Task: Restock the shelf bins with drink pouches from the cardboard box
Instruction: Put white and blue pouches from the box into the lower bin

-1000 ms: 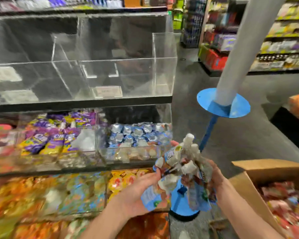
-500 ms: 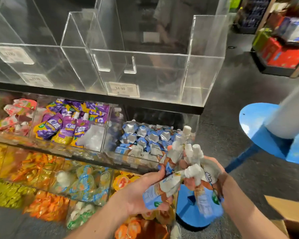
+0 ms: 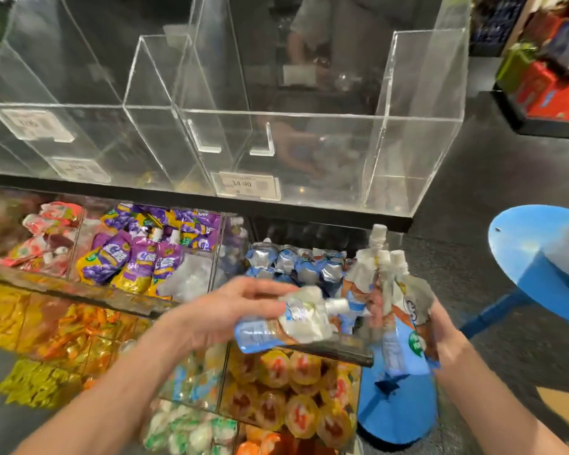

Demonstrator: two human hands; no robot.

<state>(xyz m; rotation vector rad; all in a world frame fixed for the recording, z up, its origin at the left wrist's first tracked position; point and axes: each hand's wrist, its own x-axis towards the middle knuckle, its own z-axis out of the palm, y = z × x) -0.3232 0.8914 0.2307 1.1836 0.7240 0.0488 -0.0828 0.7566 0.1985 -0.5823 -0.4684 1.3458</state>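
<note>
My left hand (image 3: 224, 310) holds one blue and white drink pouch (image 3: 286, 326) lying sideways, its white cap pointing right. My right hand (image 3: 440, 326) grips a bundle of several blue pouches (image 3: 398, 310) upright, their white caps sticking up. Both hands hover in front of the middle shelf bin (image 3: 309, 267), which holds several matching blue and silver pouches. The hands are close together, the single pouch just left of the bundle. A corner of the cardboard box (image 3: 562, 405) shows at the lower right.
Clear acrylic bins (image 3: 326, 152) on the top shelf hold nothing. Purple pouches (image 3: 138, 254) and pink ones (image 3: 50, 224) fill bins to the left. Orange and yellow snacks (image 3: 286, 405) sit in the lower bins. A blue stand (image 3: 532, 274) with a white pole stands at the right.
The view has swung left and down toward the shelf. My left hand has drawn one pouch out of the bundle and turned it sideways; both hands have moved nearer to the blue pouch bin.
</note>
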